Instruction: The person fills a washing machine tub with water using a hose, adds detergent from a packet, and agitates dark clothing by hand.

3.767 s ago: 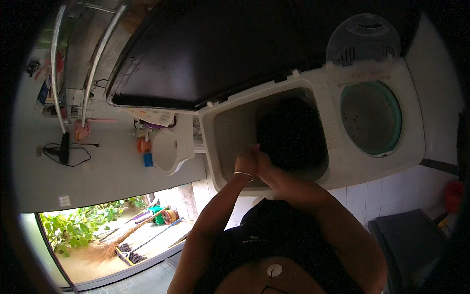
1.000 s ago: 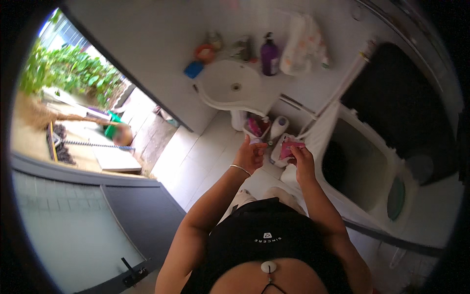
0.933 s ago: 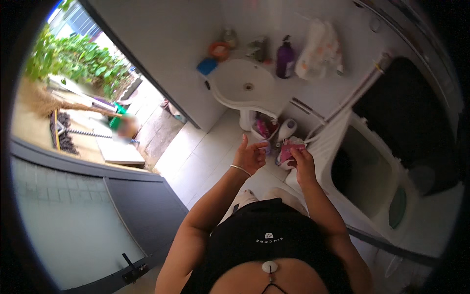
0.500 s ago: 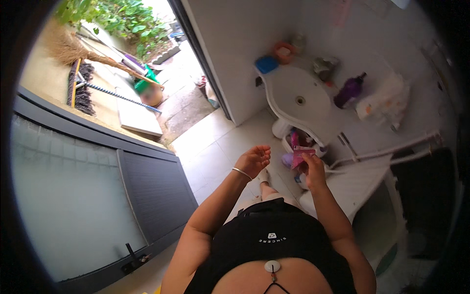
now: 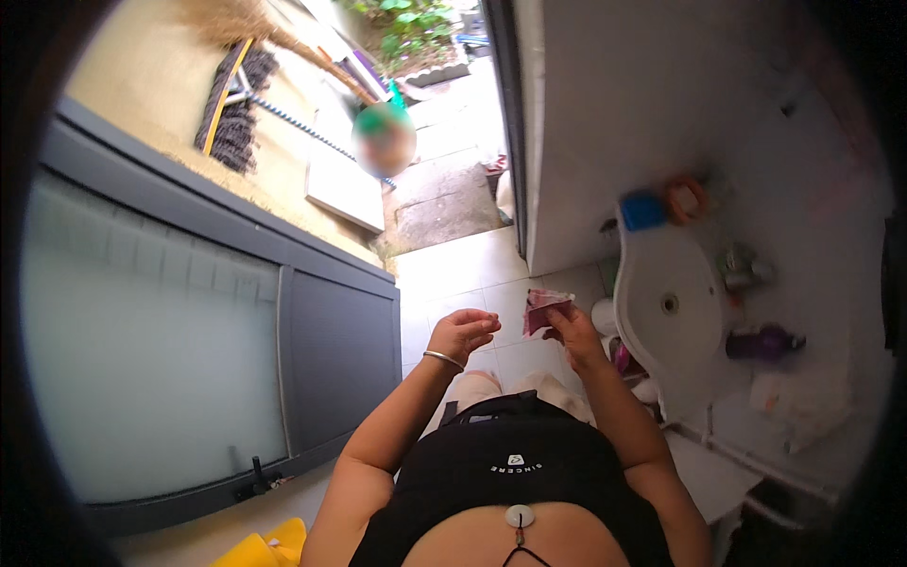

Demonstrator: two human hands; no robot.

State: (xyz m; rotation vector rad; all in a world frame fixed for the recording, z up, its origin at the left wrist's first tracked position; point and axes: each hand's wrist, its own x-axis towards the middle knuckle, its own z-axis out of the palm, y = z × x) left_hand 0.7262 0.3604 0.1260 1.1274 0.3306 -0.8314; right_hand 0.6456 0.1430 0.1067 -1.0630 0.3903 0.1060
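Note:
My right hand (image 5: 576,338) is closed on a small folded pink piece (image 5: 548,312), thin and patterned; whether it is cloth or paper I cannot make out. It sticks up from between the thumb and fingers, in front of the doorway floor. A short gap to the left of it, my left hand (image 5: 463,335) hangs with loosely bent fingers, a silver bangle on its wrist. Nothing shows in that hand, and it does not touch the pink piece.
A white washbasin (image 5: 652,352) stands at the right, with a blue container (image 5: 642,212), an orange item (image 5: 685,199) and a purple bottle (image 5: 763,342) around it. A grey door (image 5: 345,364) stands at the left. Outside lean a mop (image 5: 236,113) and a straw broom (image 5: 307,49).
The view has swung right toward the doorway, so the basin lies farther right and the pink piece shows against the floor. The left hand's fingers are more bent and nearer the piece.

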